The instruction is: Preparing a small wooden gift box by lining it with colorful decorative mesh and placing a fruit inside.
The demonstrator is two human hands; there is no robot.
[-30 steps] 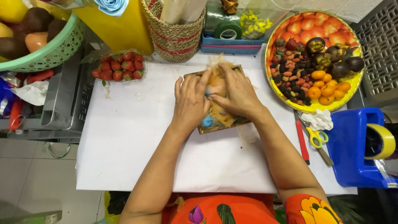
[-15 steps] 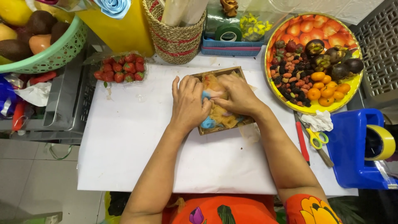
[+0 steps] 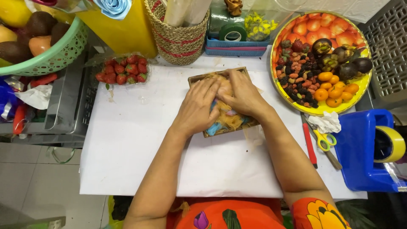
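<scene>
Two bare hands pressed down together into a small woven tray (image 3: 199,79) that sat near the middle of a white counter (image 3: 135,152). The left hand (image 3: 196,109) lay flat, fingers spread, over the tray's near left part; the right hand (image 3: 242,96) lay beside it, thumb tucked toward the centre. Neither had a closed grip on anything: both were open palms pushing on the orange and blue shredded filling (image 3: 229,119), which bulged out at the tray's near edge.

Judging by this, the step in hand was bedding the filling into the tray. The next move would call for evening it out to the corners without spilling strands over the rim.

Compared with half a second before, the hands had crept toward the tray's far end and more filling showed at the near edge; the tray itself had hardly shifted.

Around them: a clear pack of strawberries (image 3: 123,73) to the left, a woven basket (image 3: 178,40) behind, and to the right a round yellow platter (image 3: 277,36) of mixed fruit. Yellow-handled scissors (image 3: 325,142), a red knife (image 3: 309,145) and a blue tape dispenser (image 3: 364,152) lay further right.
</scene>
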